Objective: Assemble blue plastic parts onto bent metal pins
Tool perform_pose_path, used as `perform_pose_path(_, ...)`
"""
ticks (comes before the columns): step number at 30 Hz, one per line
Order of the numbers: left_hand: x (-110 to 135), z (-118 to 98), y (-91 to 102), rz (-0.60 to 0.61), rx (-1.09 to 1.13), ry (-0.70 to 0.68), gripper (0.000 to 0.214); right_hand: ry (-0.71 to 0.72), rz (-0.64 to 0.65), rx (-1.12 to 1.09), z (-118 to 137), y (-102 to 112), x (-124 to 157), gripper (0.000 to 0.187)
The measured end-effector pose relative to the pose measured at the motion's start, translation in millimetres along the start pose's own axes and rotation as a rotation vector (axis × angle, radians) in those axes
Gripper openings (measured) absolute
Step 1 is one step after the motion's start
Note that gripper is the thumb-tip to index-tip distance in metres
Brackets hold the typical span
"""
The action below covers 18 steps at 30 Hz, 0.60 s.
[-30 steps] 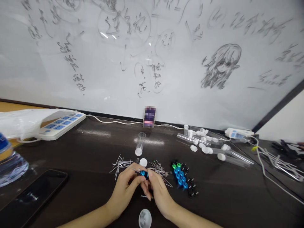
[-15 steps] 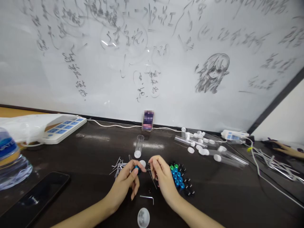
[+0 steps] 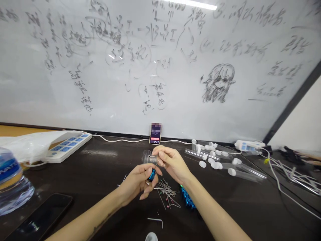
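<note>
My left hand pinches a small blue metal piece with a dark lower part. My right hand has its fingertips closed on a thin metal rod, whose lower end meets the top of the blue piece. Below the hands lies a pile of thin metal pins, some with red or green ends. Close by my right wrist is a cluster of blue metal pieces, partly covered by the forearm. A single L-shaped hex key rests nearer to me.
Behind the hands stands a clear tube. Clear tubes and white caps lie to the right, with white cables beyond. On the left are a power strip, a water bottle and a dark phone. Another phone leans on the whiteboard.
My right hand has moved up and left from beside the pin pile, bringing the rod to the blue piece. The left hand has shifted slightly right. The view has tilted up a little.
</note>
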<state>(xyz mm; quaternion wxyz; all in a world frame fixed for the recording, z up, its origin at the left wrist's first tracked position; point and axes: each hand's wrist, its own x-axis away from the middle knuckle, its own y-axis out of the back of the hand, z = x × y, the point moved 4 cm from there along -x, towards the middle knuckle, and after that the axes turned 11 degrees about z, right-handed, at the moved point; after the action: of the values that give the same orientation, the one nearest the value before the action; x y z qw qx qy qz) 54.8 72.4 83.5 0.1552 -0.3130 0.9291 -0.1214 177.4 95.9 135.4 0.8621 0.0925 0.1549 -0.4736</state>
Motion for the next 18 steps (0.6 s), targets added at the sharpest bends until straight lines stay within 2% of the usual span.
perform_pose_path(2, -7, -11, 6.2, -0.065, -0.131, -0.071, 0.030, 0.068, -0.062, 0.020, 7, 5, -6, 0.027)
perform_pose_path(3, -9, -19, 13.3, -0.172, -0.248, -0.140, 0.030, 0.099, -0.102, 0.029, 10, 7, -8, 0.027)
perform_pose_path(6, -6, -40, 38.5, -0.661, -0.624, -0.435, 0.022, 0.183, -0.231, 0.040, 14, 16, -10, 0.024)
perform_pose_path(7, -7, -42, 44.9, -0.719, -0.659, -0.470, 0.020, 0.208, -0.272, 0.049, 14, 19, -10, 0.023)
perform_pose_path(9, -12, -38, 54.3, -0.722, -0.704, -0.479, 0.022, 0.249, -0.345, 0.093, 14, 23, -12, 0.024)
perform_pose_path(13, -23, -19, 59.8, -0.603, -0.772, -0.395, 0.049, 0.298, -0.443, 0.224, 9, 21, -20, 0.027)
perform_pose_path(18, -24, -4, 62.6, -0.588, -0.754, -0.353, 0.040, 0.294, -0.438, 0.444, -3, 8, -33, 0.029)
